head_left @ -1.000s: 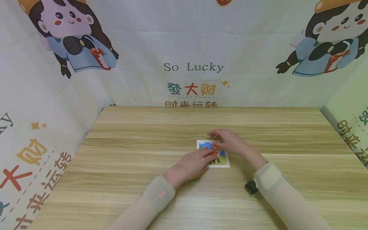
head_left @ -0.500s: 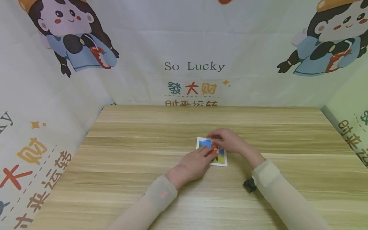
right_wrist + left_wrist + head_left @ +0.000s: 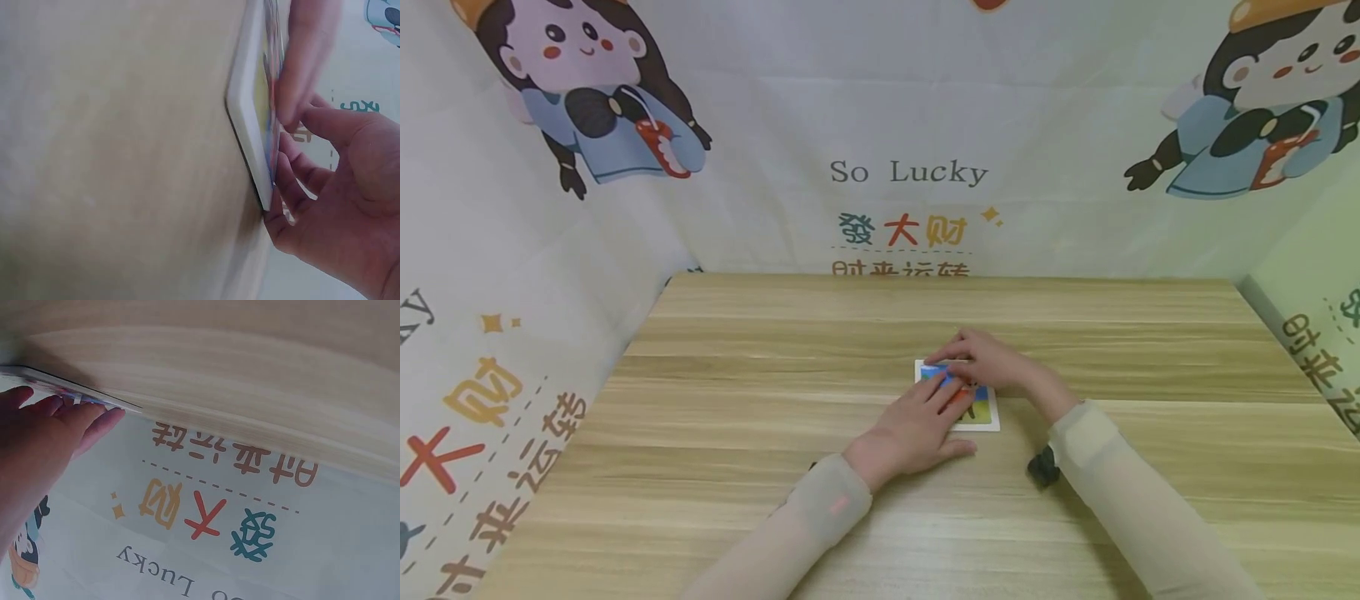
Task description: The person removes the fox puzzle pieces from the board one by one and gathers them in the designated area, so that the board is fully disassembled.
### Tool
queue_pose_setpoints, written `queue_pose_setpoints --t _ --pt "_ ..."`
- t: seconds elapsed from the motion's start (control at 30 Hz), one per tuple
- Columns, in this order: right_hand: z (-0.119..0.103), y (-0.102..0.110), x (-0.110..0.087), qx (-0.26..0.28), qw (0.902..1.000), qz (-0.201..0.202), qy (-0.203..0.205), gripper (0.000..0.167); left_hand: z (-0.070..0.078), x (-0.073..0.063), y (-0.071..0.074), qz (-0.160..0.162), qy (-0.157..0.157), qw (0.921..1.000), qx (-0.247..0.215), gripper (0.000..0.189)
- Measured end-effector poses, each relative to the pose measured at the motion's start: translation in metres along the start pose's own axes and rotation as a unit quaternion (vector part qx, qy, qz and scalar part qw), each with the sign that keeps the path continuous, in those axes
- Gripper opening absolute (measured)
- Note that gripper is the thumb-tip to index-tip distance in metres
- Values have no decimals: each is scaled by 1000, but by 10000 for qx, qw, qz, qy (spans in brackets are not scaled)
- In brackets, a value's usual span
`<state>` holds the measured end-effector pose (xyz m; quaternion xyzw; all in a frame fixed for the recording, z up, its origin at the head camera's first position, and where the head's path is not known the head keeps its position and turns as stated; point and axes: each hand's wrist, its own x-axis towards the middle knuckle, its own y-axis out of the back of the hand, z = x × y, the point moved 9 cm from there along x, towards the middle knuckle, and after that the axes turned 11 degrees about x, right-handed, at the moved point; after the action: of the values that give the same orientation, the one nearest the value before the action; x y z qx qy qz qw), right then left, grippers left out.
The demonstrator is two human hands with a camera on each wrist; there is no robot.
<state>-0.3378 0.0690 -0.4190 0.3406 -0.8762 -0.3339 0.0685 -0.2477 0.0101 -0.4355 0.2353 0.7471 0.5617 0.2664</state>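
Two words, "So Lucky" (image 3: 910, 172), top "發大财" (image 3: 902, 231) on the backdrop (image 3: 760, 125); outspread left hand (image 3: 913, 429) and relaxed right hand (image 3: 991, 362) touch a white-bordered, blue-and-green picture board (image 3: 983, 413).

2 pale cream sleeves (image 3: 1150, 508)

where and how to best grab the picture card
Probably pinch the picture card by its near right corner, coming in low from the right: it looks flat on the table, its thick white edge shows uncovered there, and the left hand and right hand cover much of the rest.
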Motion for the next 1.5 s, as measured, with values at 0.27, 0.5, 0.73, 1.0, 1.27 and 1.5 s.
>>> queue_pose_setpoints --t 0.27,0.5,0.73,1.0,1.27,1.5 --pt "-7 1 4 -127 9987 -445 208 36 4 2 -11 -519 87 9970 -576 90" --pt "1 2 7 97 9982 -599 -39 36 7 6 -17 -420 88 9969 -657 95" --pt "4 2 14 167 9957 -883 240 35 9 5 -14 -370 129 9970 -672 96" --pt "7 5 22 99 9929 -1110 409 30 11 5 -11 -310 108 9975 -625 95" --pt "6 4 32 96 9905 -1284 489 24 9 3 -11 -350 127 9957 -850 95" --pt "4 -1 39 63 9917 -1240 336 18 6 -2 -13 -384 173 9957 -822 95"
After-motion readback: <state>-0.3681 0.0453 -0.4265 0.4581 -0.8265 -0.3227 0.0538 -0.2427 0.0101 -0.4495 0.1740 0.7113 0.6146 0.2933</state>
